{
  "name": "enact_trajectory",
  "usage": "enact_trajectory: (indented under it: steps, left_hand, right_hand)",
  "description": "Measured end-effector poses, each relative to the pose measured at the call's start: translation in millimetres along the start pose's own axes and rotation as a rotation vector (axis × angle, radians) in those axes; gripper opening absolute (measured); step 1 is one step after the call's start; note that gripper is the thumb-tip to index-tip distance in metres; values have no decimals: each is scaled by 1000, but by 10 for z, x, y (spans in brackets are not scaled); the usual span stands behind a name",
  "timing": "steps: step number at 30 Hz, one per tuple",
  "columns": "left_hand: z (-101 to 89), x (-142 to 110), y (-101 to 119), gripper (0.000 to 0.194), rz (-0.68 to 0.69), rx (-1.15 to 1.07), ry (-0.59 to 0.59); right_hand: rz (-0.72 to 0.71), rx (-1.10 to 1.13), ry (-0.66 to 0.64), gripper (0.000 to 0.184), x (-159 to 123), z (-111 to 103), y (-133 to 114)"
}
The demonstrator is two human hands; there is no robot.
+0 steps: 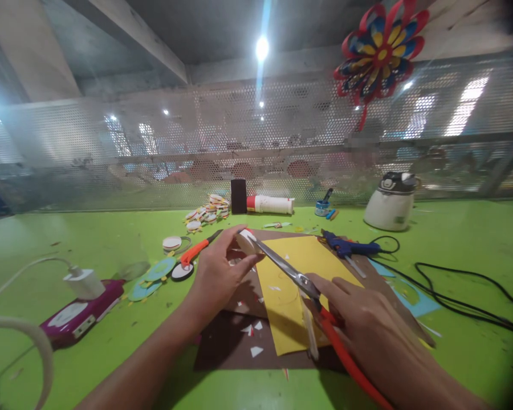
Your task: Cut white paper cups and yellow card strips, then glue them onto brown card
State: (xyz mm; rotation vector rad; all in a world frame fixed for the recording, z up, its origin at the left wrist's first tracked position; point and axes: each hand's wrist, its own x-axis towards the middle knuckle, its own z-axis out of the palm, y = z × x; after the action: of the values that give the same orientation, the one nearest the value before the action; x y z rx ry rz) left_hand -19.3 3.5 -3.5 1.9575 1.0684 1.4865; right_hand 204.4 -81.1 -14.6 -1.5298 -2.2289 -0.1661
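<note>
Between the thumb and fingers of my left hand (224, 262) is a small white paper cup piece (247, 242) with a bit of red at its top edge. My right hand (359, 319) grips red-handled scissors (301, 279), whose metal blades reach up and left to the cup piece. The blade tips touch or overlap it; which one, I cannot tell. Beneath both hands lies a yellow sheet (290, 319) on brown card (222, 347). White paper scraps (256, 352) are scattered on the card, and a thin pale strip (310, 330) rests on the yellow sheet.
A blue glue gun (350, 246) with a black cable is at right, near light-blue paper (419, 299). An orange-handled cutter (194, 250) and blue discs (160, 270) lie at left, beside a purple power strip (83, 313). Stacked paper cups (273, 205) and a white kettle-like container (389, 205) stand behind.
</note>
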Motion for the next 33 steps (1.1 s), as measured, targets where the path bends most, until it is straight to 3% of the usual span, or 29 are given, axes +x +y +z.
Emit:
enact_trajectory:
  steps: [4,8,20,28,33]
  left_hand:
    - [47,-25,-1,48,32,22,73]
    - [65,-36,-9,48,23,52,72]
    - [4,-31,20,54,59,273,77]
    - [-12,-14,51,52,92,218,104]
    - [-17,-12,62,60,77,183,113]
  right_hand:
    - [45,14,-53,44,7,-25,-24]
    - [54,26,-79,44,12,-33,-23]
    - [-20,-51,78,40,-2,14,43]
    - [98,85,-61,42,20,20,37]
    - [91,104,-41,44,21,16,28]
